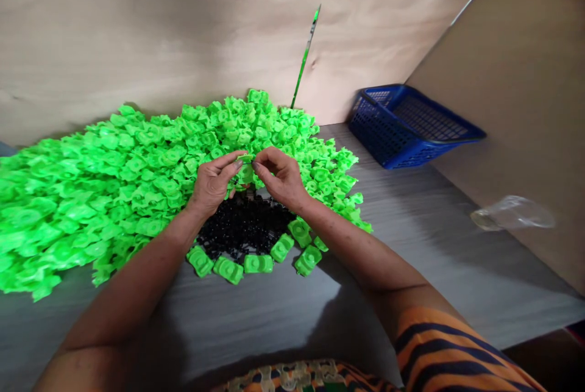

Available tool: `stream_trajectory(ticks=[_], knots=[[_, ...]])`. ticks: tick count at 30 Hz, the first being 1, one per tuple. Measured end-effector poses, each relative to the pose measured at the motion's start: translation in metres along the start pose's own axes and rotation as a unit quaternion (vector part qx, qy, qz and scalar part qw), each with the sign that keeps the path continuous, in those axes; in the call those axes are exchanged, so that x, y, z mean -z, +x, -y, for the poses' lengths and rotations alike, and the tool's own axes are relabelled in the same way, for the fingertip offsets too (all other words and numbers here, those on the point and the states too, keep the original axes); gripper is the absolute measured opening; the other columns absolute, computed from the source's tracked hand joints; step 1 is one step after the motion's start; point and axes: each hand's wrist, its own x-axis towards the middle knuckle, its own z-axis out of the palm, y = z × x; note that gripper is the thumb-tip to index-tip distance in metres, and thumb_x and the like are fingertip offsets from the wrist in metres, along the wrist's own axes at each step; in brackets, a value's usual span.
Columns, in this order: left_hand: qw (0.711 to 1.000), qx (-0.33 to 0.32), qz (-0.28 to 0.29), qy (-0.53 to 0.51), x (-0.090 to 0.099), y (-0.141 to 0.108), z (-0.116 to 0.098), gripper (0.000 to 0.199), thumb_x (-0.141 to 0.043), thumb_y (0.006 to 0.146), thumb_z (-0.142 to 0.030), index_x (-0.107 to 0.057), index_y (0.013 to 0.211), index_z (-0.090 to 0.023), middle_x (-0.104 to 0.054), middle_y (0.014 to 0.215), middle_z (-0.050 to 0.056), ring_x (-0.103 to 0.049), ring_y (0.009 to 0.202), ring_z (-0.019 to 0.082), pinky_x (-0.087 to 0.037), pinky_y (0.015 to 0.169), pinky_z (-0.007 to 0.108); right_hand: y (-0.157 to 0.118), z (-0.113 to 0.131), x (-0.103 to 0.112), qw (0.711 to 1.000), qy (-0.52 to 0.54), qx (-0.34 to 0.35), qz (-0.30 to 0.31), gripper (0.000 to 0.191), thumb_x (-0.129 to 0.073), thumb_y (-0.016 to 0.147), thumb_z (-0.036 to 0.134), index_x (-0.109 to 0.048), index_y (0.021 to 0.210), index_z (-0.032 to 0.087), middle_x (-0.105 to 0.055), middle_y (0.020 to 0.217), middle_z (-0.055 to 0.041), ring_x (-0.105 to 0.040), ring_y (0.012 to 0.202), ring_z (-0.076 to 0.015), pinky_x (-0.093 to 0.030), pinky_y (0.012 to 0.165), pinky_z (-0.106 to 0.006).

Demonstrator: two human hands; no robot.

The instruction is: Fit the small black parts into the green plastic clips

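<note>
My left hand (214, 183) grips a bright green plastic toy car body (245, 174) between thumb and fingers, above the pile. At that piece's right edge, my right hand (280, 176) has thumb and forefinger pinched together. Whatever is between those fingertips is too small to make out. Below both hands lies a heap of small black plastic parts (244, 227). Several green car bodies (258, 264) lie separately along the heap's near edge. Behind and to the left spreads a large pile of similar green pieces (150, 166).
A blue perforated basket (388, 142) stands at the back right against the wooden side panel (516, 105). Nearer lies a clear plastic cup (514, 214) on its side. A thin green stick (302, 66) rises behind the pile by the back board (137, 20). The tabletop (393, 221) is grey.
</note>
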Motion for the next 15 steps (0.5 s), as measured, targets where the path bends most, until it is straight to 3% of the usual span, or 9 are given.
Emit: stream_trajectory(ticks=[9, 15], knots=[[1.000, -0.001, -0.005, 0.004, -0.0023, -0.0008, 0.0014, 0.036, -0.078, 0.075, -0.042, -0.086, 0.100, -0.017, -0.057, 0.058, -0.003, -0.046, 0.041, 0.009, -0.035, 0.034, 0.021, -0.0010, 0.0015, -0.0006, 0.997, -0.043, 0.059, 0.010, 0.014, -0.054, 0.094, 0.022, -0.051, 0.080, 0.022, -0.052, 0.075, 0.0015, -0.050, 0.071, -0.0134, -0.042, 0.070, -0.028], [1.000, 0.008, 0.002, 0.001, -0.0028, -0.0009, 0.0020, 0.033, -0.079, 0.075, -0.041, -0.085, 0.097, -0.016, -0.061, 0.058, -0.002, -0.048, 0.041, 0.010, -0.034, 0.034, 0.021, 0.0004, -0.0007, -0.0008, 0.996, -0.076, 0.051, 0.023, 0.016, -0.051, 0.093, 0.018, -0.048, 0.079, 0.023, -0.048, 0.073, 0.0022, -0.049, 0.072, -0.0136, -0.041, 0.070, -0.027]])
